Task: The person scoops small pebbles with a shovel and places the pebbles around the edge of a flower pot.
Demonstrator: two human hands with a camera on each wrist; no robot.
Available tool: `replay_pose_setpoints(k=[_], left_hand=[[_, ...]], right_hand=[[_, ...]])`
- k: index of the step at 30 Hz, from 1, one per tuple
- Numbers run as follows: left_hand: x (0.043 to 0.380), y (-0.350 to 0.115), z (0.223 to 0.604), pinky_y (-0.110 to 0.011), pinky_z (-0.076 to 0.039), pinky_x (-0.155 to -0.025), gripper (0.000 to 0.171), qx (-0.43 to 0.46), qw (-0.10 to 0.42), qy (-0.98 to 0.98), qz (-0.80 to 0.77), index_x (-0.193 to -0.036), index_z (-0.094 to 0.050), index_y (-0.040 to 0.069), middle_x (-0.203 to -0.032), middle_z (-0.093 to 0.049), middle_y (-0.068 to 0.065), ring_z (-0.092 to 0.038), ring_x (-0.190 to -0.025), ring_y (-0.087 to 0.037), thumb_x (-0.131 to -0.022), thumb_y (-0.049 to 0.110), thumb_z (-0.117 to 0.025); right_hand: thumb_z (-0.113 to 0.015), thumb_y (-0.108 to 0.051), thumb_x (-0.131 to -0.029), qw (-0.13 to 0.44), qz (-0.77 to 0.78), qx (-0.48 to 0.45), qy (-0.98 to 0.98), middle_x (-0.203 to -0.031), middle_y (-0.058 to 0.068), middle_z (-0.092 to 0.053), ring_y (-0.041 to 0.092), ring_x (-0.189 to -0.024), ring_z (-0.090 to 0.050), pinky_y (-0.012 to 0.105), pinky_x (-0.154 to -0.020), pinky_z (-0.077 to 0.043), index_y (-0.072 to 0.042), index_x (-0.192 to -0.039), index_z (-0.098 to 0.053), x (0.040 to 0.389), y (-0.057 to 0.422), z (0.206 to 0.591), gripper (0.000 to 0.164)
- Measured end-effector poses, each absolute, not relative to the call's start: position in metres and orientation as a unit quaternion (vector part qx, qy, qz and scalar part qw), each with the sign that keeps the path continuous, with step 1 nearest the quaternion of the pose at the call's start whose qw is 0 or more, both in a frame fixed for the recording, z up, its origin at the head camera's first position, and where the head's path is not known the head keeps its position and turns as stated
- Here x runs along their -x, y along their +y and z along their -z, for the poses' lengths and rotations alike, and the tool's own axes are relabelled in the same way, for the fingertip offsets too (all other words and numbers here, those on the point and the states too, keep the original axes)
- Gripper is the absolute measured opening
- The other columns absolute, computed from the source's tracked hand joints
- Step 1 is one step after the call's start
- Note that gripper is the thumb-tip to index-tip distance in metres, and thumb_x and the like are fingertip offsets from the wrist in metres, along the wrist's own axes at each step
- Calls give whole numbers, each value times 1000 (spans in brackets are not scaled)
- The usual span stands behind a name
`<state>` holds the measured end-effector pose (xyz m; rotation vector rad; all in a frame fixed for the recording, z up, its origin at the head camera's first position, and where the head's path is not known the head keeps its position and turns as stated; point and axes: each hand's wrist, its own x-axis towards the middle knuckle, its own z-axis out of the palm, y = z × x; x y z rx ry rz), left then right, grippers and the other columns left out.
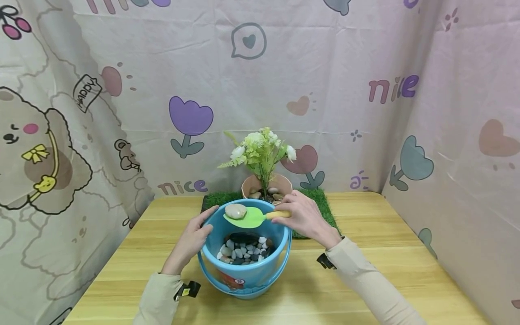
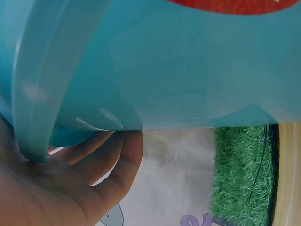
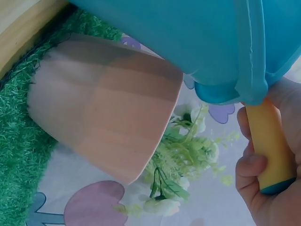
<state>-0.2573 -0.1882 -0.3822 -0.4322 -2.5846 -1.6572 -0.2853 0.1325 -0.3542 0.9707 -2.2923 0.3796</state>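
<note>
A blue bucket [image 1: 243, 273] stands on the table with several pebbles [image 1: 243, 250] and a larger dark stone [image 1: 243, 237] inside. My left hand [image 1: 191, 239] grips its left rim, and in the left wrist view the fingers [image 2: 127, 162] curl against the outer wall. With my right hand [image 1: 302, 216] I hold a toy shovel by its yellow handle [image 3: 270, 146]. The green blade [image 1: 255, 218] lies level over the bucket's mouth, bearing one pale oval stone [image 1: 235, 211]. In the right wrist view the bucket hides the blade.
Just behind the bucket, a pinkish flowerpot [image 3: 113, 108] with white flowers [image 1: 255, 140] and several stones sits on an artificial grass mat [image 1: 325, 212]. The wooden table [image 1: 378, 253] extends to both sides. Printed cloth [image 1: 345, 54] hangs at the back and sides.
</note>
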Motion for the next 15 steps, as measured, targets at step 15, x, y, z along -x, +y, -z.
replay_pose_setpoints(k=[15], left_hand=[[257,-189,382,-51,-51,-94,56,133,22,-832,538,-152,-34,8,-154,-36,-22,-47,-131,-43,-97,3,-37]], right_hand=[[-83,-38,-74,300,-148,-344,-877,-78,-10,-64,5,-69,-45,20,-58,-34,-20,-93,-81,287,144,342,26]])
